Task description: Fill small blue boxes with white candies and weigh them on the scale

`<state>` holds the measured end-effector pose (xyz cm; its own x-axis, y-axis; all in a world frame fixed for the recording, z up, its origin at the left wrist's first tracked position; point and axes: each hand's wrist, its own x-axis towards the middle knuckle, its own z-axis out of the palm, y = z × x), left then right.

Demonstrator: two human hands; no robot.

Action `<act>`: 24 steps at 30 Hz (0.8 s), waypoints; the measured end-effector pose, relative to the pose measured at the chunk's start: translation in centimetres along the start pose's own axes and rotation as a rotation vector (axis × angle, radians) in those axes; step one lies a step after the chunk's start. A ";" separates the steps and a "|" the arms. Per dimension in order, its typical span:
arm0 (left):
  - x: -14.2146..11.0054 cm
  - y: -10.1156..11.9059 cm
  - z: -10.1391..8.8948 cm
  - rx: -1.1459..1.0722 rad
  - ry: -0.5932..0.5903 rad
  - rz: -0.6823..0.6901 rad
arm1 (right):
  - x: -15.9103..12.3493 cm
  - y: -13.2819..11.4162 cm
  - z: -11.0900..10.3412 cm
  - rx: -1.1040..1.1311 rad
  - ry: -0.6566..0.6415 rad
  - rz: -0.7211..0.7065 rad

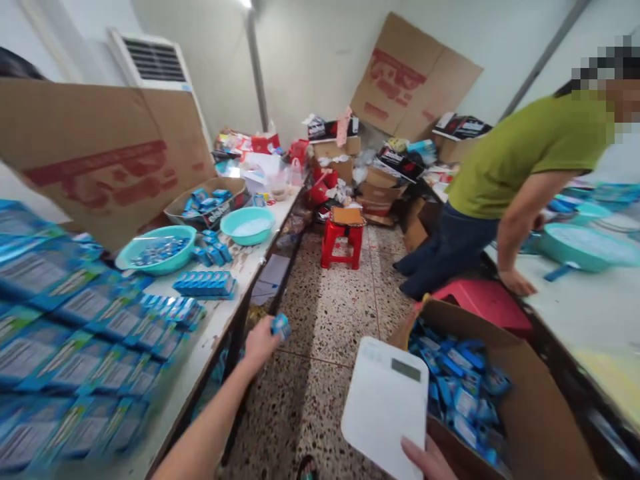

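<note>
My left hand (261, 345) is stretched out over the floor beside the left table (227, 303), closed on a small blue packet (281, 325). My right hand (431, 461), at the bottom edge, grips a white digital scale (385, 403) by its near corner. The scale hovers over the rim of an open cardboard box (530, 393) filled with several blue packets (460, 393). Rows of blue packets (75, 347) cover the left table close to me.
A person in a green shirt (525, 150) leans on the right table (575, 307), with a red stool (483, 300) in front. Teal bowls (157, 249) stand on the left table. Another red stool (341, 243) and piled boxes stand farther back on the terrazzo floor (320, 320).
</note>
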<state>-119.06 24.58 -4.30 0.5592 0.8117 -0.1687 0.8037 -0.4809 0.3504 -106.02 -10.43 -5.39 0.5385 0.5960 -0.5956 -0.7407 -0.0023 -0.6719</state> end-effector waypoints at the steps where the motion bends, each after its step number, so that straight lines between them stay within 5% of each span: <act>1: 2.5 -0.1 -1.5 0.024 0.030 0.000 | 0.3 -0.8 1.2 0.008 -0.007 -0.001; 8: 17.8 -2.5 -9.1 0.275 0.217 -0.034 | 6.7 -6.0 8.9 -0.037 -0.236 -0.021; 14: 27.4 -6.9 -9.5 0.304 0.177 -0.184 | 19.2 -9.9 15.4 -0.086 -0.269 0.106; 19: 32.0 -9.7 -9.7 0.290 0.144 -0.285 | 30.6 -14.1 24.1 -0.034 -0.232 0.166; 24: 33.2 -11.4 -9.9 0.245 0.182 -0.317 | 41.6 -17.8 34.1 0.070 -0.205 0.202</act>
<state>-111.71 60.29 -4.73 0.2496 0.9665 -0.0595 0.9666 -0.2451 0.0746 -84.12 41.77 -3.24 0.2898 0.7392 -0.6080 -0.8543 -0.0866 -0.5125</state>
